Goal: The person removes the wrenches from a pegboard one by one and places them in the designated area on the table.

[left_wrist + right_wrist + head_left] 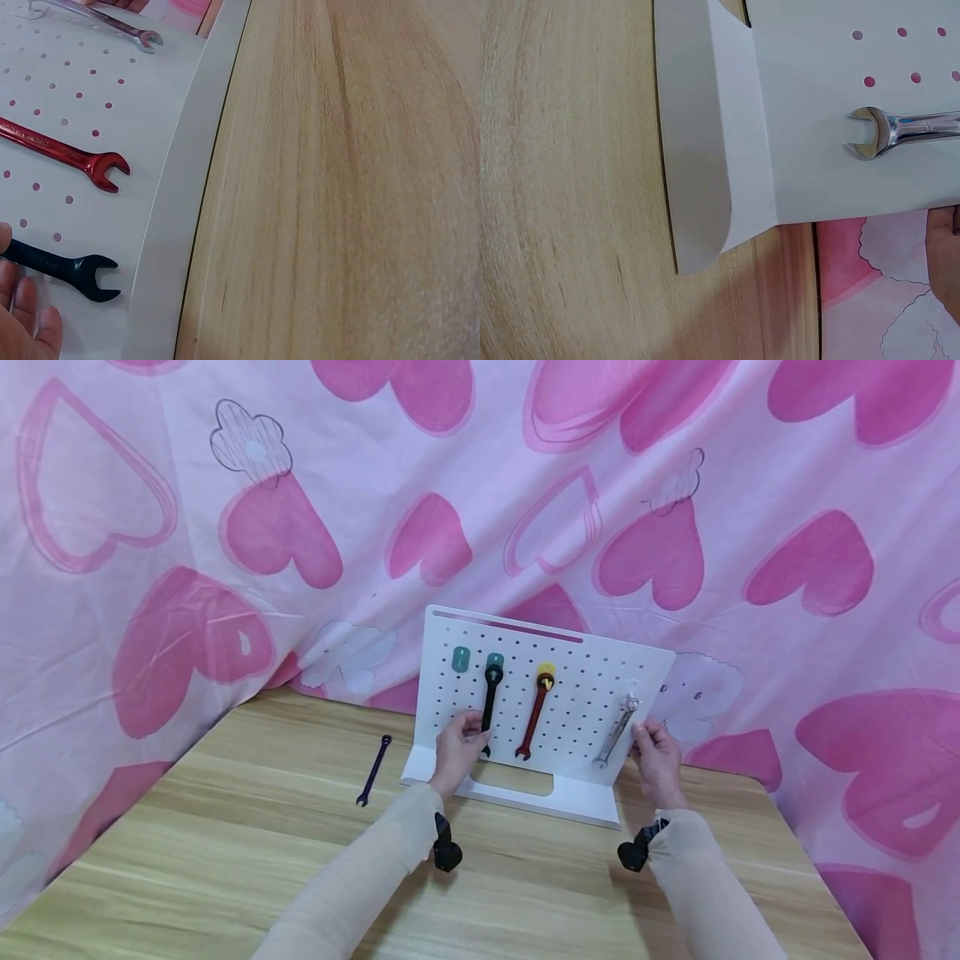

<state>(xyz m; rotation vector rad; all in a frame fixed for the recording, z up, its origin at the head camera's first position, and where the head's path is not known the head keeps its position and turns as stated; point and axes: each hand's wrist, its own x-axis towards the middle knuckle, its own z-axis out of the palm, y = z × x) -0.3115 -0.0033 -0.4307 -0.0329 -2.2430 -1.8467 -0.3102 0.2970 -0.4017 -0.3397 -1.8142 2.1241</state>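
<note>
A white pegboard stand (581,693) leans back slightly on the table. On it hang a black wrench (491,697), a red wrench (533,720) and a silver wrench (617,735). My left hand (459,752) pinches the black wrench near its lower open end; in the left wrist view the thumb lies on one side of the handle (45,261), fingers on the other. With my right hand (660,764) I grip the board's right edge, beside the silver wrench; in the right wrist view only part of that hand (946,259) shows.
A dark purple wrench (373,771) lies on the wooden table (300,852), left of the stand. The leftmost green holder (461,660) on the board carries no wrench. Behind the table hangs a pink heart-patterned cloth (360,460).
</note>
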